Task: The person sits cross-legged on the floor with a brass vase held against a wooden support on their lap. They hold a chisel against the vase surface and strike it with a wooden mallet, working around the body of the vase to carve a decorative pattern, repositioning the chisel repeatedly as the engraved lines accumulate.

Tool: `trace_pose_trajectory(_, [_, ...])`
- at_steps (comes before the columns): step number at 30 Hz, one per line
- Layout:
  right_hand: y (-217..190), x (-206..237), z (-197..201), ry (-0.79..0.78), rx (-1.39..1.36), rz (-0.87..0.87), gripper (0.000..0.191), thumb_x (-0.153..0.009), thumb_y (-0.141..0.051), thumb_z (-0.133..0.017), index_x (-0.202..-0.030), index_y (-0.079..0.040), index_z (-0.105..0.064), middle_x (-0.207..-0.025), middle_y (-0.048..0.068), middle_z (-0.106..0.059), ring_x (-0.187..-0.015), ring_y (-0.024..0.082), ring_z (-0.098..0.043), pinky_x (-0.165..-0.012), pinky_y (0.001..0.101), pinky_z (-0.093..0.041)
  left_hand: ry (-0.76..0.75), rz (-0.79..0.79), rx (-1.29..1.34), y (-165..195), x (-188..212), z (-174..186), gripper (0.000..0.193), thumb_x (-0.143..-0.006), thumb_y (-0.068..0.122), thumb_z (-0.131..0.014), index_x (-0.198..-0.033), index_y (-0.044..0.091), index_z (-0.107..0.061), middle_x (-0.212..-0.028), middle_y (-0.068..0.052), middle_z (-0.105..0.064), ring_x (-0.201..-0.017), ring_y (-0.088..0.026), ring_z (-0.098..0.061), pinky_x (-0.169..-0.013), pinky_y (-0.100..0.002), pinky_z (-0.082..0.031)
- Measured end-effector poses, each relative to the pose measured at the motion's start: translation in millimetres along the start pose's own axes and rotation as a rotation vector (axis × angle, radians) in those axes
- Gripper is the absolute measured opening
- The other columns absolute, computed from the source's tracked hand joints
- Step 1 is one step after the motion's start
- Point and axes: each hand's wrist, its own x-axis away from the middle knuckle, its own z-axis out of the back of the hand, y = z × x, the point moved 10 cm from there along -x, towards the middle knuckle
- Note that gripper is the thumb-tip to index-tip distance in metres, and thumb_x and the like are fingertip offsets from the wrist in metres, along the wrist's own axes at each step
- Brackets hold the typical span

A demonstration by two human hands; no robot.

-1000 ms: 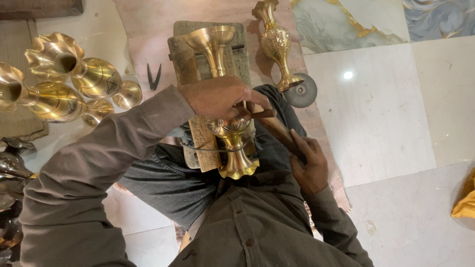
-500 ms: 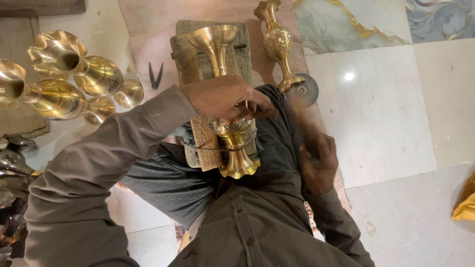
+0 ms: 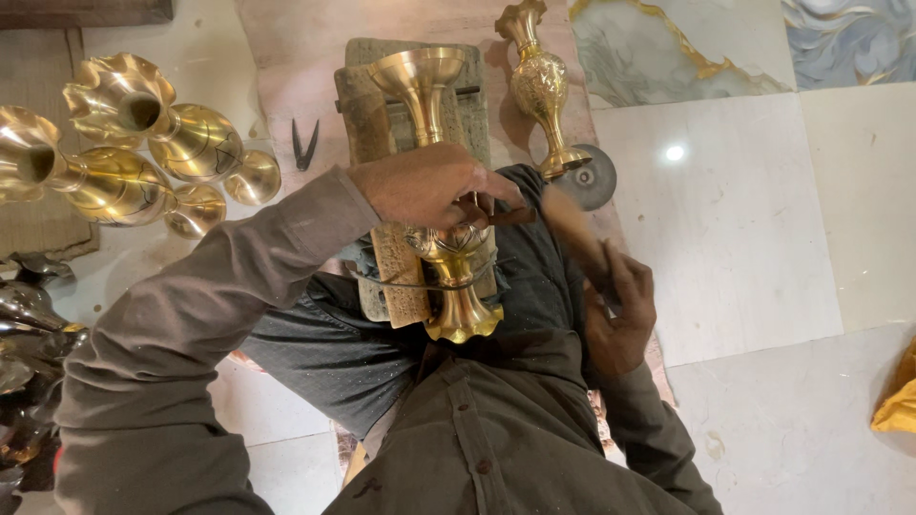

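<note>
Left grip (image 3: 429, 181) pins brass vase (image 3: 448, 238); right hand (image 3: 615, 315) swings hammer (image 3: 572, 224).

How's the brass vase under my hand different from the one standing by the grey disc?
The vase under the left hand lies on a wooden block; the other vase stands upright on the floor beside the disc. The lying vase's neck looks plain and smooth; the standing vase is patterned all over. The lying one has a wide cup mouth; the standing one's is narrower and frilled. Both are shiny brass.

Five brass vases (image 3: 446, 191), one grey disc (image 3: 592, 181).
</note>
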Motion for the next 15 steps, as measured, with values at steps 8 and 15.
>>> trace_pose_trajectory(8, [12.8,-10.3,6.2,0.004,-0.344,-0.125,0.063,-0.099,0.009,-0.061,-0.158,-0.009,-0.044,-0.135,0.015,-0.059,-0.125,0.024,-0.059,-0.104,0.0315,-0.050,0.003,0.023,0.008,-7.0,0.1,-3.7,0.063,-0.080,0.004,-0.081,-0.138,0.023,-0.065,-0.093,-0.007,-0.079,-0.075,-0.018,-0.076,-0.073,-0.037,-0.063])
trace_pose_trajectory(15, [10.3,-14.5,7.3,0.015,-0.437,-0.128,0.055,-0.099,0.009,-0.059,-0.152,-0.004,-0.048,-0.137,0.013,-0.060,-0.127,0.025,-0.059,-0.107,0.0345,-0.050,0.041,-0.051,0.046,-5.6,-2.0,-4.3,0.059,-0.080,0.006,-0.081,-0.136,0.019,-0.066,-0.098,-0.007,-0.079,-0.078,-0.018,-0.077,-0.076,-0.036,-0.063])
